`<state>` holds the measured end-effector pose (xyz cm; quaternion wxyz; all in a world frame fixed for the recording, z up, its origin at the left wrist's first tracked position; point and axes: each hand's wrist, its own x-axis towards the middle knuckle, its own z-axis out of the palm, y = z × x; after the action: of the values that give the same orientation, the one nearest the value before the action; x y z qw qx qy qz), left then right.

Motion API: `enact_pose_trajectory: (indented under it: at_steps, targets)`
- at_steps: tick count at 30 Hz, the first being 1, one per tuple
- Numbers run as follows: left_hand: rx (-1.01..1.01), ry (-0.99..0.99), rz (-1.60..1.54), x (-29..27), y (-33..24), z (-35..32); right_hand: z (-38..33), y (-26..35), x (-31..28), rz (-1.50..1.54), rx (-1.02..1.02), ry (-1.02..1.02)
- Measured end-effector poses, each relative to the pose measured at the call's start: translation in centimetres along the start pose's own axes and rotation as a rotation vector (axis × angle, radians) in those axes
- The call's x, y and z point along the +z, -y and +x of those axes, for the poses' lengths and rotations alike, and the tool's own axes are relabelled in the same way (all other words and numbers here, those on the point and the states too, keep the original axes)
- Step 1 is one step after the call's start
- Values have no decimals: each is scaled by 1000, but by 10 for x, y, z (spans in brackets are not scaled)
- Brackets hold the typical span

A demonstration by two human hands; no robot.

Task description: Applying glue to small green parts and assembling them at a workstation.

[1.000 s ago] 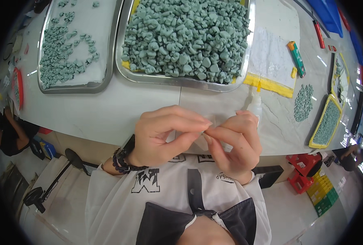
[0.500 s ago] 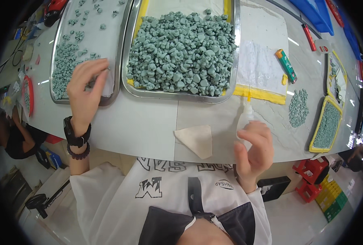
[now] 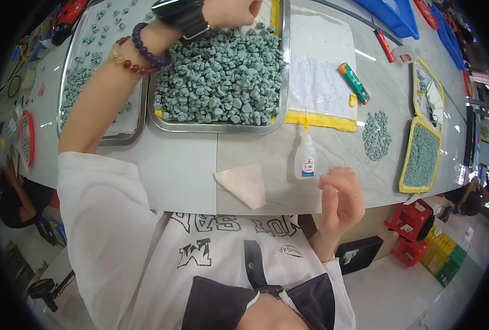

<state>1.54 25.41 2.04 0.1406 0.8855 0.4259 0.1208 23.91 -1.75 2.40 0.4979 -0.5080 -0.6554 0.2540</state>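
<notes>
Left hand [image 3: 230, 10] reaches far forward, closed over the heap of green pieces [image 3: 222, 82] in the steel tray [image 3: 222, 127], perhaps pinching one. Right hand [image 3: 340, 192] hovers loosely curled, empty, just beside the upright glue bottle [image 3: 305, 157] on the tabletop [image 3: 184, 170].

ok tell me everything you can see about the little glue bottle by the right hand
The glue bottle is small, of whitish translucent plastic, with a blue and red label on its front and a thin yellow nozzle pointing away from the person. It stands upright on the pale table, just in front of the yellow-edged white cloth. Nothing touches it: the right hand is close beside it, fingers curled, apart from the bottle. A folded beige paper piece lies to its left.
</notes>
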Motion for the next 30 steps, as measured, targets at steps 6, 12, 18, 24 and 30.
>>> enact_pose_trajectory:
  at_steps: [6, 12, 18, 24, 30]
  targets:
    - [-62, -79, -272, -21, -5, -28, 13, -16, 3, -57, 40, 2]
    - [100, 17, -209, -1, -9, 0, 13, -11, 2, -75, -27, 55]
    - [113, -61, -110, -23, -18, -9, 13, -16, -9, -123, -42, 61]
    - [131, -95, -1012, -69, -71, -127, 24, -21, -23, -332, -15, 306]
    - [-483, 184, -1713, 5, -133, -207, 19, -26, 8, -610, -59, 612]
